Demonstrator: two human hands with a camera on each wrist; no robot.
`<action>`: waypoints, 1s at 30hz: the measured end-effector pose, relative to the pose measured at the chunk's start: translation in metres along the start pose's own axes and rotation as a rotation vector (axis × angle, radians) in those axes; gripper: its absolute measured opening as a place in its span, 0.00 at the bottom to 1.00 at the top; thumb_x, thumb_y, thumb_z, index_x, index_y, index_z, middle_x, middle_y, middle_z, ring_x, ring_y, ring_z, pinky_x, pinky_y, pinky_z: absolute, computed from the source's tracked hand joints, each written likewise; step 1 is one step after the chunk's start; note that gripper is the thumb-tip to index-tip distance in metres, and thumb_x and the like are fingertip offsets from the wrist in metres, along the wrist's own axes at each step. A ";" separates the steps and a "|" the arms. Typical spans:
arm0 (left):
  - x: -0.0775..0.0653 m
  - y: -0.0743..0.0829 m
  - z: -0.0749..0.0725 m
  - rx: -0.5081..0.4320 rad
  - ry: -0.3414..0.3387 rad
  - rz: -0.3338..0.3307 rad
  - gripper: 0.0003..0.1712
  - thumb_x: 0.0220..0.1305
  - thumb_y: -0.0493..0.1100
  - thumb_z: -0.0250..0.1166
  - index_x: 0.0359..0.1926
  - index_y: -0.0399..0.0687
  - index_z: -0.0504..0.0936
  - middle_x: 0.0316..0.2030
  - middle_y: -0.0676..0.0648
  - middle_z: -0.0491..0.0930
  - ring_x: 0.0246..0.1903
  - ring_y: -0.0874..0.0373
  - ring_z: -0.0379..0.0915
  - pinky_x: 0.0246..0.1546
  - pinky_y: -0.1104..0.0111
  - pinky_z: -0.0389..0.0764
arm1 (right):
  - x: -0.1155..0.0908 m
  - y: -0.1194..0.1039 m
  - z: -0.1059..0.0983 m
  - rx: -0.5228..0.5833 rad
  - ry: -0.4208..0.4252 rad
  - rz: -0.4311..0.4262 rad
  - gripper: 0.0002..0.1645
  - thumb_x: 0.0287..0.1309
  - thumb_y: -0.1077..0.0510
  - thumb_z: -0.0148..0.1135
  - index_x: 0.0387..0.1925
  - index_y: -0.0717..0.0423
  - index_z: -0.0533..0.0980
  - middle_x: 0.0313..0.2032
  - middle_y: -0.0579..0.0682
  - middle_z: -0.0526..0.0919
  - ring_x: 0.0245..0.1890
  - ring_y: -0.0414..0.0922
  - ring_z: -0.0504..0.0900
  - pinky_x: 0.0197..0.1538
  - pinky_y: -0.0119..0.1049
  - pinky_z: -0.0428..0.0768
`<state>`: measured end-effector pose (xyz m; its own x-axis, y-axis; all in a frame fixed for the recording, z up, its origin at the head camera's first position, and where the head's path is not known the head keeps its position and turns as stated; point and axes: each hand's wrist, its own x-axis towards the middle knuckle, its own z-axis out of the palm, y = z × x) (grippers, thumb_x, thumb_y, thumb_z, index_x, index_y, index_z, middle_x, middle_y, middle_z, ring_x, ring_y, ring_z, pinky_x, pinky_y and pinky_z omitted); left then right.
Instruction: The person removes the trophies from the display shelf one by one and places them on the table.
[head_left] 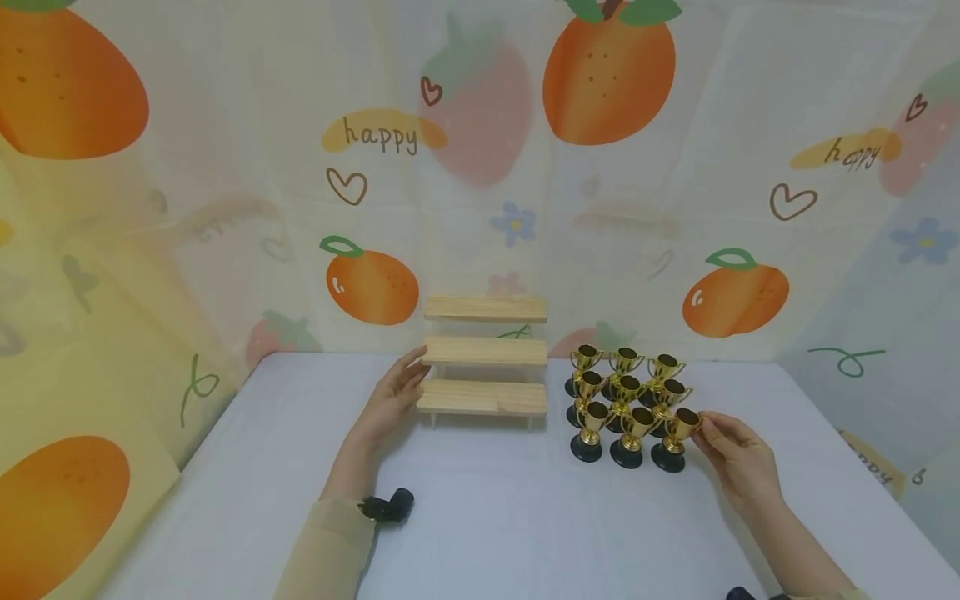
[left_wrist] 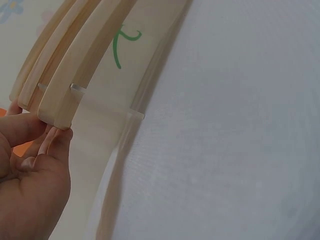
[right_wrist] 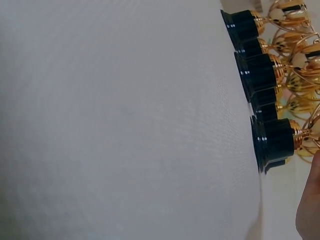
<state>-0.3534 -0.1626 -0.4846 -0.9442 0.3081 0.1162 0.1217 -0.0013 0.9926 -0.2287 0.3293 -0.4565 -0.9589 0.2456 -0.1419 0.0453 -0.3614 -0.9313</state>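
On the left, a three-tier wooden display stand (head_left: 482, 398) rises in steps on clear supports. My left hand (head_left: 390, 392) is at its left end; in the left wrist view the thumb and fingers of that hand (left_wrist: 37, 170) hold the end of the lowest board (left_wrist: 62, 105). To the right, several small gold trophy cups with black bases are grouped in rows. My right hand (head_left: 742, 458) pinches the handle of the front right trophy (head_left: 678, 433), which stands upright. The right wrist view shows that trophy's black base (right_wrist: 275, 142) and only part of the hand (right_wrist: 310, 205).
A white cloth (head_left: 480, 517) covers the table. Behind it hangs a curtain (head_left: 615, 208) printed with fruit and hearts. Trophies (head_left: 587, 433) stand close together beside the stand, with a narrow gap between. A black strap (head_left: 388, 505) circles my left wrist.
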 end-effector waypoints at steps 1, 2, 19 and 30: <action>0.000 0.000 0.000 -0.003 0.000 -0.001 0.37 0.71 0.30 0.53 0.76 0.55 0.55 0.76 0.37 0.53 0.78 0.43 0.48 0.55 0.87 0.71 | 0.000 0.000 0.000 0.002 0.002 -0.001 0.08 0.60 0.60 0.65 0.33 0.43 0.86 0.33 0.34 0.87 0.36 0.31 0.86 0.45 0.23 0.85; 0.000 0.000 0.000 -0.001 -0.001 -0.001 0.37 0.71 0.30 0.53 0.76 0.55 0.55 0.76 0.37 0.53 0.78 0.43 0.48 0.55 0.87 0.71 | -0.001 0.001 -0.001 0.009 -0.004 -0.005 0.09 0.60 0.61 0.65 0.33 0.43 0.86 0.33 0.35 0.87 0.36 0.31 0.87 0.45 0.23 0.85; 0.000 0.000 0.000 0.035 0.005 -0.014 0.37 0.71 0.31 0.53 0.76 0.59 0.55 0.77 0.38 0.52 0.78 0.44 0.49 0.59 0.84 0.70 | -0.004 0.004 -0.008 0.067 -0.126 -0.074 0.13 0.65 0.64 0.58 0.37 0.47 0.86 0.36 0.38 0.89 0.38 0.33 0.88 0.46 0.25 0.85; 0.003 -0.003 -0.002 0.029 -0.003 -0.005 0.37 0.71 0.31 0.53 0.76 0.58 0.55 0.76 0.37 0.53 0.78 0.44 0.48 0.57 0.86 0.70 | -0.005 0.007 -0.010 0.089 -0.119 -0.098 0.15 0.65 0.66 0.57 0.40 0.47 0.87 0.35 0.40 0.88 0.38 0.34 0.88 0.47 0.26 0.85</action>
<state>-0.3567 -0.1636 -0.4871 -0.9439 0.3111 0.1107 0.1257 0.0283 0.9917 -0.2208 0.3340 -0.4658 -0.9841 0.1776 -0.0063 -0.0700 -0.4200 -0.9048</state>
